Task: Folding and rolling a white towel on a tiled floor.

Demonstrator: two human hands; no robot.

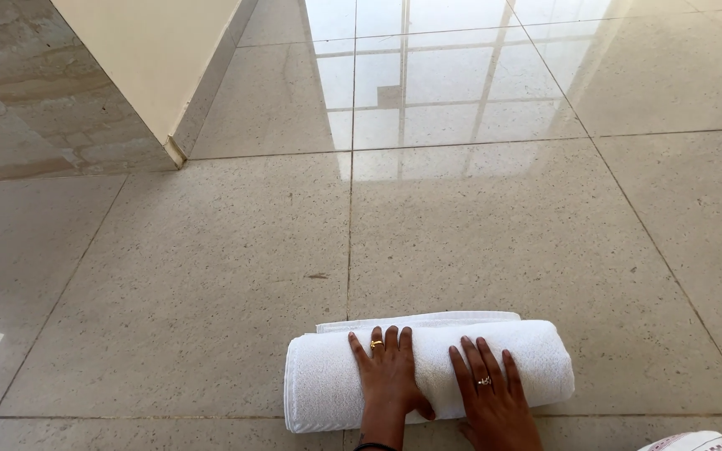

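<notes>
A polished beige tiled floor [211, 276] fills the view, its thin grout lines crossing under the work and a window's bright reflection [428, 75] lying on the far tiles. A cream wall corner [156, 58] juts in at upper left. Near the bottom edge a rolled white towel [319, 384] lies on the floor, its axis running left to right, with a loose flat edge showing along its far side. The left hand [388, 376] rests palm down on the middle of the roll, fingers spread, a ring on one finger. The right hand [492, 392] lies flat just beside it, also ringed. Neither grip closes; both press open-palmed on the towel.
</notes>
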